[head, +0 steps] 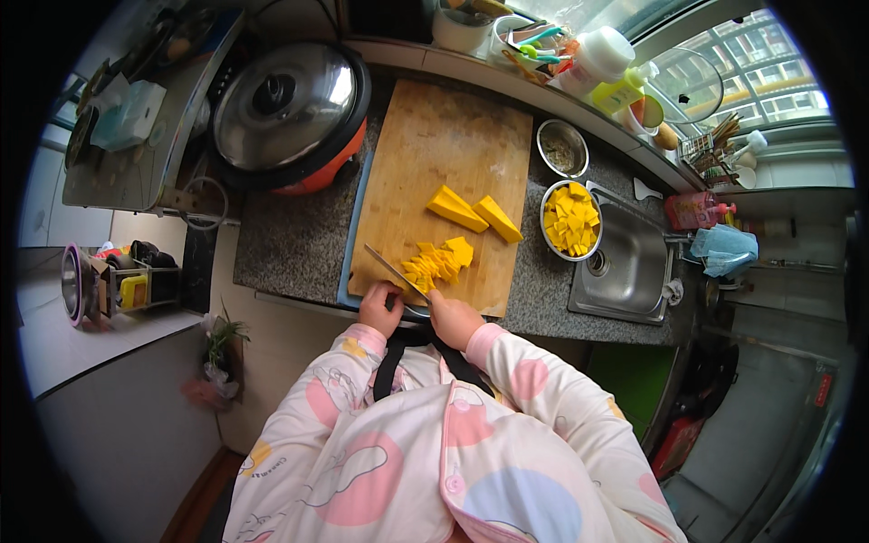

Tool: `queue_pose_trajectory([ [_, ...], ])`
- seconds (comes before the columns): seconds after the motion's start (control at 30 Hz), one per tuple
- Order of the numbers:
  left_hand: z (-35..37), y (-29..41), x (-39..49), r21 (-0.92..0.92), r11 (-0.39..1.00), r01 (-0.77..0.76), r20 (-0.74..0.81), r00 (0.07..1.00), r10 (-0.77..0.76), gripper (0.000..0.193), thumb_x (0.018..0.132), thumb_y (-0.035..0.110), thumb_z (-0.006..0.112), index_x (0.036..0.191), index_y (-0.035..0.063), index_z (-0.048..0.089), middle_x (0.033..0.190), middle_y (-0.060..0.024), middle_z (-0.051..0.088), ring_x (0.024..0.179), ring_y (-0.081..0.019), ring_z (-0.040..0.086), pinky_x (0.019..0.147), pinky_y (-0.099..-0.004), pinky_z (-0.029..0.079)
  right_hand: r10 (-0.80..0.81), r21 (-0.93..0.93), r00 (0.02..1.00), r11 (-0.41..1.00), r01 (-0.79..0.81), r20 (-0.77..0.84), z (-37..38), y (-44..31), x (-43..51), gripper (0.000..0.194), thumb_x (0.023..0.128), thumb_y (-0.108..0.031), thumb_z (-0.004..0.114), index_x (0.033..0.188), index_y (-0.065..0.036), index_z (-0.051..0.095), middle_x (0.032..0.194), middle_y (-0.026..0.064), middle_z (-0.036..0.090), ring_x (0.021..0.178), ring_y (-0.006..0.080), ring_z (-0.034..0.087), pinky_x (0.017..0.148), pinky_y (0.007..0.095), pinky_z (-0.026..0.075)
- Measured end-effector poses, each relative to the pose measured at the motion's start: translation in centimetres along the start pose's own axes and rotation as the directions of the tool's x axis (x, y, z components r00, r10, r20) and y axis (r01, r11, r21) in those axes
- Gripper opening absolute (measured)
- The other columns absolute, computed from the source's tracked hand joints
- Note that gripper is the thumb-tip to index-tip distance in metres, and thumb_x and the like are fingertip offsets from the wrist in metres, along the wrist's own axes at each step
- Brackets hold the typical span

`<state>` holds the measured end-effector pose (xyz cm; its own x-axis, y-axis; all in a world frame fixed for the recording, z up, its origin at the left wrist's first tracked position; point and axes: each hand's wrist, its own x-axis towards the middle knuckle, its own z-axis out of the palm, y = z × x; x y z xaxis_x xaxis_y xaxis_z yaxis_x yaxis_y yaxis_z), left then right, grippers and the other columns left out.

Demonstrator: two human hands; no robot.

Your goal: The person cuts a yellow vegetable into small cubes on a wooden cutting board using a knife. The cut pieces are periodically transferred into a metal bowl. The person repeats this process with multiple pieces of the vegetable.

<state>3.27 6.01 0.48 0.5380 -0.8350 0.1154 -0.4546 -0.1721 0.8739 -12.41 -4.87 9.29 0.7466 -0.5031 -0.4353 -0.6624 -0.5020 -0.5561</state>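
Note:
My right hand [456,317] grips a kitchen knife, its blade [390,266] slanting up and left across the wooden cutting board [455,136]. Close to the blade, at the board's front edge, my left hand [381,309] has curled fingers; whether anything is between them I cannot tell. Thin yellow-orange slices, apparently pumpkin [441,261], lie in an overlapping pile just beyond the blade. Farther up the board are two thick uncut pieces, one pumpkin wedge [456,209] and a second wedge [497,218] beside it. A steel bowl [545,246] right of the board is heaped with cut yellow pieces.
A smaller metal bowl [562,148] stands behind the heaped one. To the right is a steel sink [628,237]. An orange electric pan with a glass lid [285,102] sits at left. Bottles and utensil cups [509,41] line the windowsill. A blue board edge [353,237] shows beneath the wooden board.

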Motion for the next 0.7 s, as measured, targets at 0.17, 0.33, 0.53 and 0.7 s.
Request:
queue_pose_trajectory([
  [0.17,0.3,-0.6,-0.3,-0.026,1.0,0.006,-0.017,1.0,-0.006,0.015,0.076,0.001,0.072,0.088,0.0064,0.064,0.09,-0.0111,0.066,0.084,-0.0304,0.067,0.074,-0.036,0.054,0.063,-0.05,0.989,0.997,-0.057,0.136,-4.0,-3.1,-1.7,0.018,0.09,-0.009,0.046,0.105,-0.001,0.049,0.088,0.0295,0.068,0.083,0.0487,0.066,0.075,0.0564,0.051],
  [0.33,0.3,-0.5,-0.2,-0.02,1.0,-0.024,-0.026,0.999,0.023,0.016,0.076,0.0,0.072,0.088,0.0065,0.064,0.09,-0.0115,0.066,0.082,-0.0307,0.067,0.073,-0.0364,0.054,0.057,-0.056,0.989,0.997,-0.05,0.138,-4.0,-3.3,-1.8,0.018,0.09,-0.008,0.044,0.105,-0.001,0.05,0.089,0.0297,0.068,0.084,0.0486,0.066,0.076,0.0562,0.051],
  [0.53,0.1,0.0,0.0,0.02,1.0,-0.007,0.003,1.0,0.007,0.013,0.077,0.002,0.072,0.087,0.0063,0.064,0.09,-0.0121,0.065,0.084,-0.0317,0.066,0.074,-0.0375,0.053,-0.016,-0.011,0.999,1.0,0.017,0.029,0.8,-0.5,0.5,0.015,0.088,-0.009,0.05,0.1,0.0,0.049,0.079,0.0279,0.067,0.076,0.0485,0.065,0.07,0.0569,0.05],
  [0.7,0.0,-0.1,-0.2,0.015,1.0,0.009,0.001,1.0,-0.009,0.012,0.077,0.003,0.072,0.086,0.006,0.064,0.09,-0.0119,0.066,0.083,-0.0314,0.066,0.074,-0.0375,0.053,0.002,0.01,0.998,1.0,-0.002,0.057,0.2,-0.7,0.5,0.017,0.089,-0.011,0.05,0.102,0.0,0.049,0.082,0.0282,0.067,0.078,0.0483,0.066,0.072,0.0564,0.051],
])
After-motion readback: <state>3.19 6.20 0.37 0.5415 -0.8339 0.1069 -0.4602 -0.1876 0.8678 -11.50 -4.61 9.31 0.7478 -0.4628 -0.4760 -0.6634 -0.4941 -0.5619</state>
